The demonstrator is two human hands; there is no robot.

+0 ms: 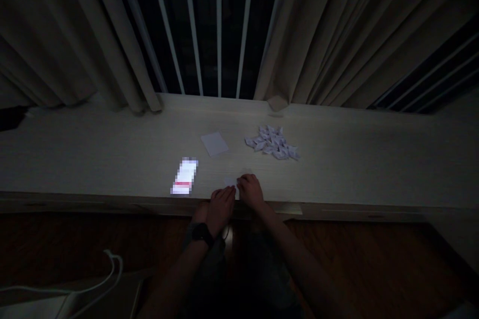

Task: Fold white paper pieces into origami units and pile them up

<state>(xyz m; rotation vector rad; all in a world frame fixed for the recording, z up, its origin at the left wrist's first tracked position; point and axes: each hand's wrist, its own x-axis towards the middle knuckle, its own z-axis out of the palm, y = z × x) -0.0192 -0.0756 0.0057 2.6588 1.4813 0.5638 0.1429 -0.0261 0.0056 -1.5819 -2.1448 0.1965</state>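
A small white piece of paper [229,181] lies near the front edge of the ledge, partly covered by my fingers. My left hand [221,205], with a dark watch at the wrist, presses its closed fingertips on the paper's near side. At the right end of the sheet, my right hand [250,190] is curled with its fingers pinched on it. The dim light hides the exact folds. Just beyond lies a flat square stack of white paper [214,144]. To its right sits a cluster of small folded paper pieces [275,142].
A phone with a bright, pixelated screen [184,176] lies left of my hands on the pale ledge [355,164]. Beige curtains [314,35] hang behind, on both sides of a dark barred window [209,25]. A white cable [112,264] loops at lower left.
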